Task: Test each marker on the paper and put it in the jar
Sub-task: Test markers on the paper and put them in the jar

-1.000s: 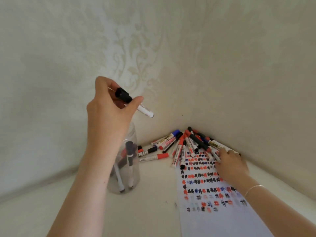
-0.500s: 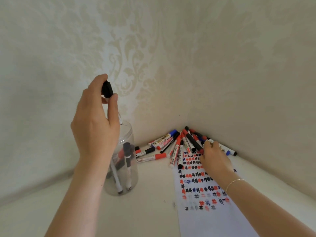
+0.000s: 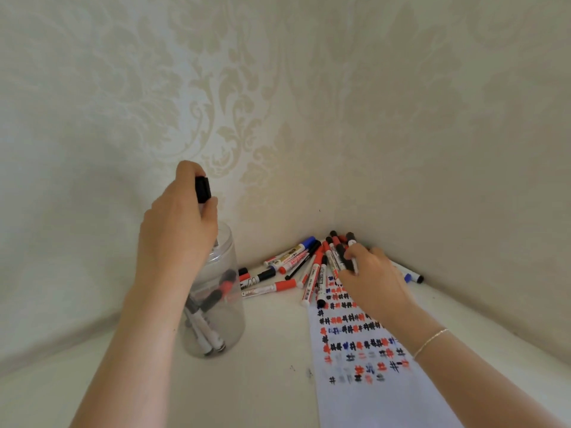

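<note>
Left hand (image 3: 177, 230) pinches black-capped marker (image 3: 203, 189) upright above jar (image 3: 216, 304); off-centre release risks missing the mouth. Right hand (image 3: 372, 274) curls on a pile marker (image 3: 353, 257); could scatter neighbours.

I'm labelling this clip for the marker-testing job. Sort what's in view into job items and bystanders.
Job items:
- left hand holding a black-capped marker over the jar, which already holds several markers
- right hand gripping a marker in the pile of markers
- paper covered in test marks

Bystanders:
- patterned wall
- bracelet on the right wrist
- white tabletop
</note>
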`<state>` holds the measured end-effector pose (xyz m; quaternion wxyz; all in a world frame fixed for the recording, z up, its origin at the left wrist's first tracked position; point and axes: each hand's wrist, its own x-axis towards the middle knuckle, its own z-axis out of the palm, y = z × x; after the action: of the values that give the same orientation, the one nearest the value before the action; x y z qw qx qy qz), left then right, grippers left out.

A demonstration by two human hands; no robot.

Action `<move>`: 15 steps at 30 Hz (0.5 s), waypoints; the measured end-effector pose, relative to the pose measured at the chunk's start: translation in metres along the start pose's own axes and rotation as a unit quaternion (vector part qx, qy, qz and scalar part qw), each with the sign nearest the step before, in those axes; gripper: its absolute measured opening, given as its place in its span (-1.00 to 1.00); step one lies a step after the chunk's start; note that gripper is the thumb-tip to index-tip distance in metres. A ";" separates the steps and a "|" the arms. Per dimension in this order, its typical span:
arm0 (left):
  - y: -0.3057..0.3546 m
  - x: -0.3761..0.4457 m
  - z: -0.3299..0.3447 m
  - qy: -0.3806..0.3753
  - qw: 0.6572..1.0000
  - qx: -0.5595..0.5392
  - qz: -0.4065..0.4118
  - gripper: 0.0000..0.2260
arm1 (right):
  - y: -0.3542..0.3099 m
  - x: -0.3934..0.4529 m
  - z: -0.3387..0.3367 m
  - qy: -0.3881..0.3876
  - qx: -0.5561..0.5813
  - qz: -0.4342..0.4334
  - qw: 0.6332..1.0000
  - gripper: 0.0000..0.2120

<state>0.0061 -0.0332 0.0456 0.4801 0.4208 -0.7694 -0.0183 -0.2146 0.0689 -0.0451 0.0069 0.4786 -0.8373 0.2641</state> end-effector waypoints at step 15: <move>0.028 -0.021 0.018 -0.143 0.975 0.050 0.166 -0.67 | -0.032 -0.028 -0.043 -0.077 0.555 0.036 0.828 -0.80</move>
<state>-0.0216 -0.0074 0.0326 0.3400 0.3042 -0.8890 0.0405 -0.1842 0.0976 -0.0014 -0.3338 0.3905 -0.5643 0.6462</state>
